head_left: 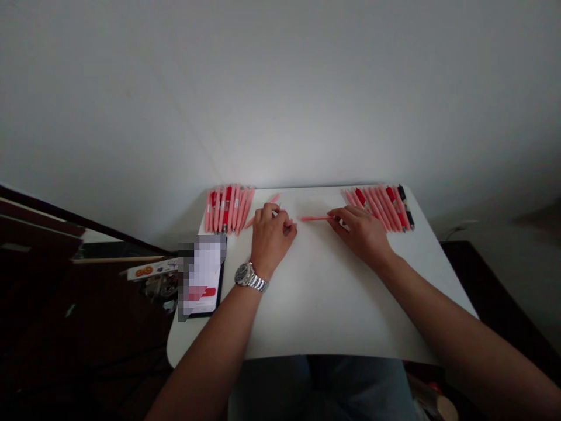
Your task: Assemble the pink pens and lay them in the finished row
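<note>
My left hand [270,235], with a steel watch on its wrist, rests on the white table [324,304] with fingers curled around a pink pen [263,211] that sticks out toward the back. My right hand [360,230] pinches the end of another pink pen [315,218], which lies flat and points left. A row of pink and red pens [228,207] lies at the back left of the table. A second row of pink, red and black pens [382,206] lies at the back right, just beyond my right hand.
A dark phone or tablet [202,275] with a blurred screen lies at the table's left edge. Dark furniture with small clutter [151,272] stands to the left. A white wall rises directly behind the table. My lap shows under the near edge.
</note>
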Demonstrator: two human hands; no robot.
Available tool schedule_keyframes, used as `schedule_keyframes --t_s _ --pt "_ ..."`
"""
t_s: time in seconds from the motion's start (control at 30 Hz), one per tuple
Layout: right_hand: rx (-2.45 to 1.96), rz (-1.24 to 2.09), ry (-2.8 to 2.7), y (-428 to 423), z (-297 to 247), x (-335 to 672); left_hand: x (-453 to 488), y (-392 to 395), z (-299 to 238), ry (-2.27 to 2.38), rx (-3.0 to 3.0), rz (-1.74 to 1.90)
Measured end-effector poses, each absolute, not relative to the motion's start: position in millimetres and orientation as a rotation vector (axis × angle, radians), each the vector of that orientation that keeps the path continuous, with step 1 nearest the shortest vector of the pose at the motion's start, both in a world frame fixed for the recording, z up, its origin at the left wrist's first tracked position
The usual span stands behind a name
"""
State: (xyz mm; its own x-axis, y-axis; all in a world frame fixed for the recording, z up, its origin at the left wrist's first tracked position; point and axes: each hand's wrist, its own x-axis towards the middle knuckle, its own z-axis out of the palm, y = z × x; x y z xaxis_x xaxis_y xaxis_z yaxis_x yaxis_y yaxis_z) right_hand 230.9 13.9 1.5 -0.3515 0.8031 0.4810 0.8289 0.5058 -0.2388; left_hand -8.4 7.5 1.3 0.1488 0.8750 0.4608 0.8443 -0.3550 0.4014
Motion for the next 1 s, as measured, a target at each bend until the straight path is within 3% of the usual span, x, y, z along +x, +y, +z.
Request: schedule_keyframes --t_s 0.7,1.0 --pt "-1.323 -0.013 -2.208 14.4 0.3 232.4 -11.1 7.8 -0.4 1.768 2.278 1.007" --pt "-1.293 -0.018 -2.148 15.0 -0.7 236.6 -15.3 12.5 3.7 1.765 2.075 1.368"
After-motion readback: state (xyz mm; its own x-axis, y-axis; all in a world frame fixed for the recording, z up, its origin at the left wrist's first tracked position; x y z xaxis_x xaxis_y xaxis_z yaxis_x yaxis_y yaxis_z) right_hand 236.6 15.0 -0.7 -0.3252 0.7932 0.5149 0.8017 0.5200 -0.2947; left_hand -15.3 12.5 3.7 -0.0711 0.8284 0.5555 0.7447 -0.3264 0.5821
